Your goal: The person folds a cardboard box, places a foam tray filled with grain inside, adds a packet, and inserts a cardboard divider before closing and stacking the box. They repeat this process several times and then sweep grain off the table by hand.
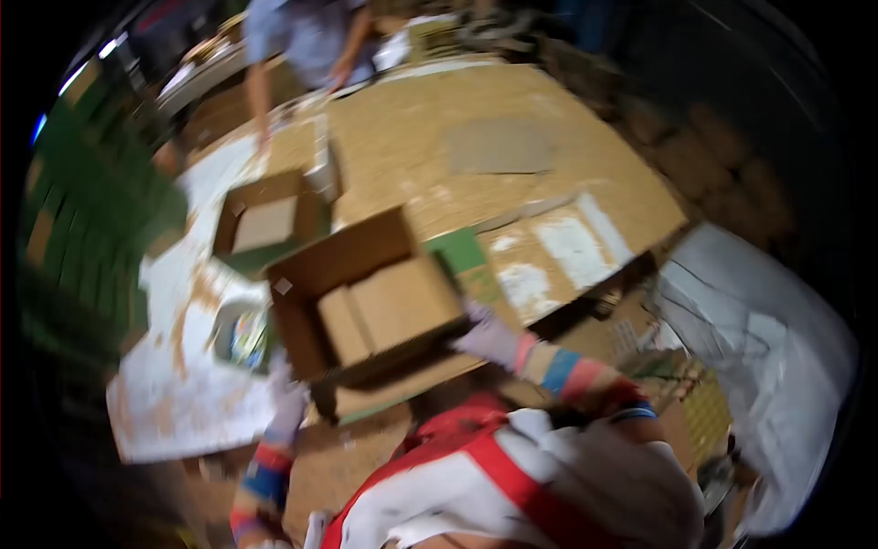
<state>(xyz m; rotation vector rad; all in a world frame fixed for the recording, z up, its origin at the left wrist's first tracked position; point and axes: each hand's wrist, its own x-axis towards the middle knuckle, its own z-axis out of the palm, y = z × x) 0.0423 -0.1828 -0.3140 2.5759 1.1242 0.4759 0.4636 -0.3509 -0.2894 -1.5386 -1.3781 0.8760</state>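
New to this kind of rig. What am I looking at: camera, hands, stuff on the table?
No machine here: one head-worn camera looks forward and down past the wearer's own body. The left hand and right hand are the wearer's, at either side of an open cardboard box; blur hides the exact grip. Beyond, on the table, stand a second open box and a small tub with unclear contents, and a flat grey-brown sheet lies there. Another person works at the far side.
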